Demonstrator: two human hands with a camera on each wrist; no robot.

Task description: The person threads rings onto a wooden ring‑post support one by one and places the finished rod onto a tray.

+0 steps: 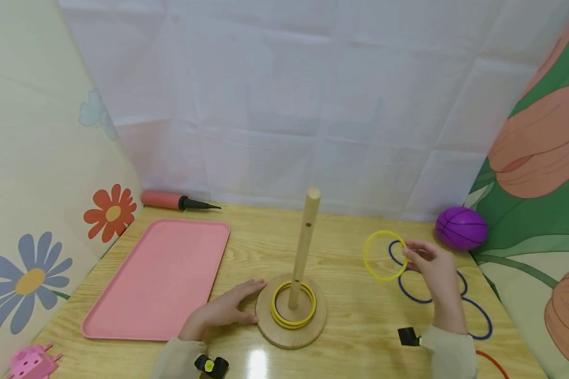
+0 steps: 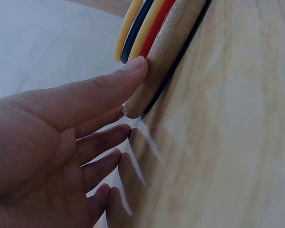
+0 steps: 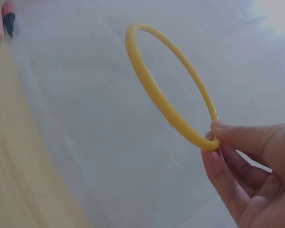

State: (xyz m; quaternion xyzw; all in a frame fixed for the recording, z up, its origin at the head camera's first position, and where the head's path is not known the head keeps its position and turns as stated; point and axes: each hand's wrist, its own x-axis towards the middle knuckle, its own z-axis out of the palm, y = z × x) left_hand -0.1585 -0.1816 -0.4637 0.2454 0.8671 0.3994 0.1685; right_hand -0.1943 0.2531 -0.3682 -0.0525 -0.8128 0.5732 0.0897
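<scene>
A wooden peg [image 1: 306, 237] stands upright on a round wooden base [image 1: 291, 338]. Around its foot lie stacked yellow rings [image 1: 291, 325]; from the left wrist, a blue ring [image 2: 135, 35] and a red ring [image 2: 156, 28] show in the same stack. My left hand [image 1: 227, 308] rests at the left side of the base, its thumb touching the rim and the other fingers loosely extended. Out to the right, my right hand [image 1: 431, 266] pinches a yellow ring [image 3: 154, 92] between thumb and fingers, raised above the table and apart from the peg.
Several blue rings [image 1: 479, 310] lie under and beside the right forearm, with a red ring [image 1: 493, 363] nearer. A purple ball [image 1: 461, 228] sits at the back right. On the left are a pink tray [image 1: 161, 279], a red hand pump [image 1: 170, 200] and a pink pig toy [image 1: 33, 362].
</scene>
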